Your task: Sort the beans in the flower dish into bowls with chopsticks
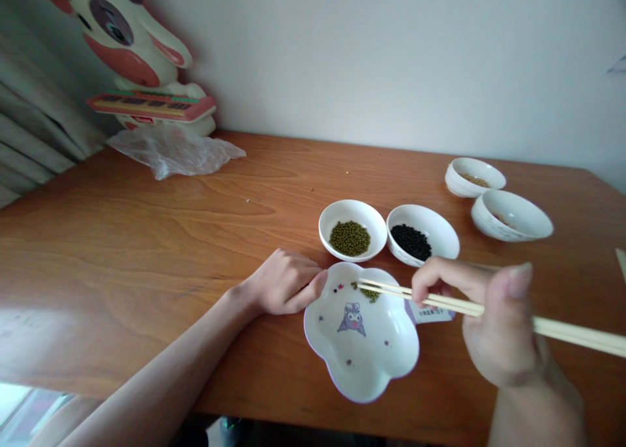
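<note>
My right hand point(503, 330) is closed around a pair of light wooden chopsticks point(577, 335). Their tips point left, close together, over a few green beans point(370, 295) in a white flower-shaped bowl point(337, 359) with a purple rim and a cartoon print. I cannot tell whether a bean is between the tips. At the bowl's upper left, my left hand point(288, 283) has curled fingers against the rim. Just behind stand a round white bowl point(375, 224) of green beans point(349, 238) and another white bowl point(446, 237) of black beans point(411, 242).
Two more white bowls point(528, 222) stand at the back right with small contents. A printed card point(433, 314) lies partly under the flower bowl. At the back left, a cow-shaped toy keyboard point(151, 105) stands behind a clear plastic bag point(176, 154). The wooden table's point(147, 238) front edge is close.
</note>
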Tool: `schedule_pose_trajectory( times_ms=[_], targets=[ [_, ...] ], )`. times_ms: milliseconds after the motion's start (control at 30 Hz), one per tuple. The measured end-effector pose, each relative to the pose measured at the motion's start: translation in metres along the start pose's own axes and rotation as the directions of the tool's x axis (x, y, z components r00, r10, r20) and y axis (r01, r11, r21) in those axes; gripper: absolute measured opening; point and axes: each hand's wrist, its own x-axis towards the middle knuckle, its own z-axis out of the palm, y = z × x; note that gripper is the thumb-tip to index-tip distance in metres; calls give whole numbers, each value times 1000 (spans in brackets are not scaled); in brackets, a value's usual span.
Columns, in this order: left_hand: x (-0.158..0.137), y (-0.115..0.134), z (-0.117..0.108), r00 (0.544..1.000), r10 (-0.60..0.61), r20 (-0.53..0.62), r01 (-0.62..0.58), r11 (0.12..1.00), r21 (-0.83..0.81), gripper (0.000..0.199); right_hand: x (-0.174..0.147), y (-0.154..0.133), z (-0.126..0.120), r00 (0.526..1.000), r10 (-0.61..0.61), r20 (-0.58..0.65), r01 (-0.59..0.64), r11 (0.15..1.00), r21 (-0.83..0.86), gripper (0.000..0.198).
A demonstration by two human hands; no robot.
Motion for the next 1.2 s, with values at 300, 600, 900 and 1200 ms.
schedule_pose_trajectory(
  times_ms=[300,600,900,1200],
  targets=[
    [-1,-1,2,1000,-13,9,13,1000,-18,42,0,7,6,991,83,107,-90,994,66,79],
    [-1,0,1,1000,-3,2,3,1000,-25,43,1,3,7,993,94,77,-96,995,19,77],
    [-1,0,2,1000,-14,10,14,1000,-25,43,-6,2,1,1000,17,-6,-16,999,51,82],
    [-2,-2,2,999,-30,25,30,1000,-7,40,-19,23,-17,977,-89,-193,80,995,-52,94]
  ],
)
